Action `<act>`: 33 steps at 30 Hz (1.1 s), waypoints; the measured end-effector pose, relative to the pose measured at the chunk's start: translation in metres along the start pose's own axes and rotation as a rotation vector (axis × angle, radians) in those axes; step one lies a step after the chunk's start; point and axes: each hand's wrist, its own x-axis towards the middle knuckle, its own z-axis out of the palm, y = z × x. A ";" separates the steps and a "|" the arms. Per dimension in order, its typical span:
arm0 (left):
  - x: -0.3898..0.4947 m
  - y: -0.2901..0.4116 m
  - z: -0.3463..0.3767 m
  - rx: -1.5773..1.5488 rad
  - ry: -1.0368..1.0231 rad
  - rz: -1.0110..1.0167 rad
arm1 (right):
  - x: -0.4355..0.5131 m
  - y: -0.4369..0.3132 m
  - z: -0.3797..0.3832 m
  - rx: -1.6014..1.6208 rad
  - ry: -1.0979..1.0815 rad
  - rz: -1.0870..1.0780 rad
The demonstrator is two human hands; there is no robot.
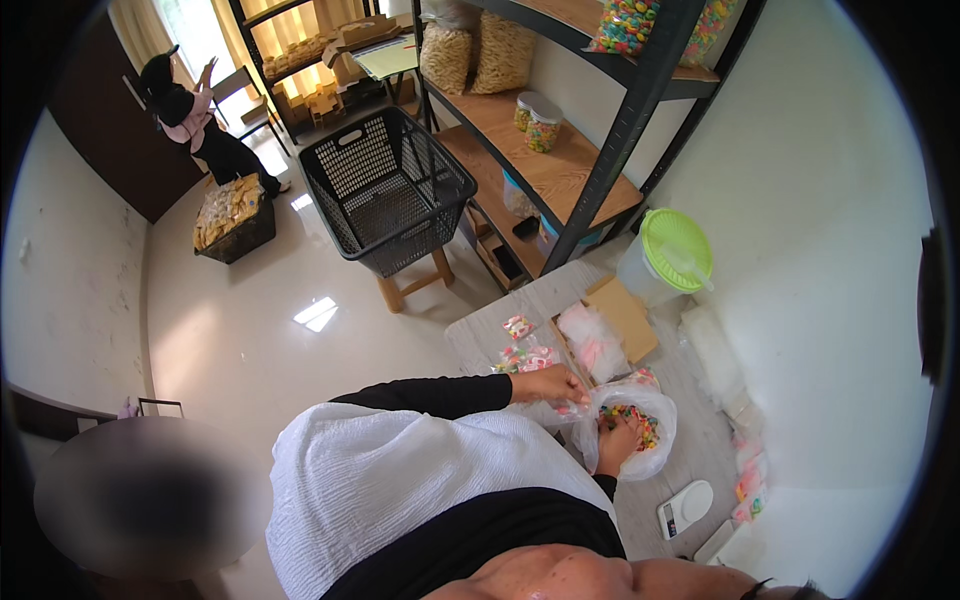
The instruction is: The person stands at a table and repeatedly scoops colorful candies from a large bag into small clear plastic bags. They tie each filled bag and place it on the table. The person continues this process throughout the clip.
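My left hand [559,384] pinches a small clear plastic bag [571,412] by its edge, with a little colourful candy visible in it. Beside it stands a large white plastic bag [664,416], its mouth wide and rim folded out. Inside lie loose multicoloured candies [646,433], and my right hand [621,441] reaches down among them. Its fingertips are partly hidden, so its grip is unclear. Left of the bag, several filled candy packets [529,358] lie in a pile, with one packet [517,326] apart from it.
On the grey table [480,334] are an open cardboard box [628,322] of clear bags, a lidded tub [671,251] and a white digital scale [686,510]. A black crate [386,195] rests on a wooden stool. Shelving [555,180] stands behind; a person [195,124] is farther off.
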 end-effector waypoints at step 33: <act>-0.025 0.003 -0.003 -0.098 -0.036 -0.070 | -0.024 -0.013 -0.044 1.590 -0.064 0.289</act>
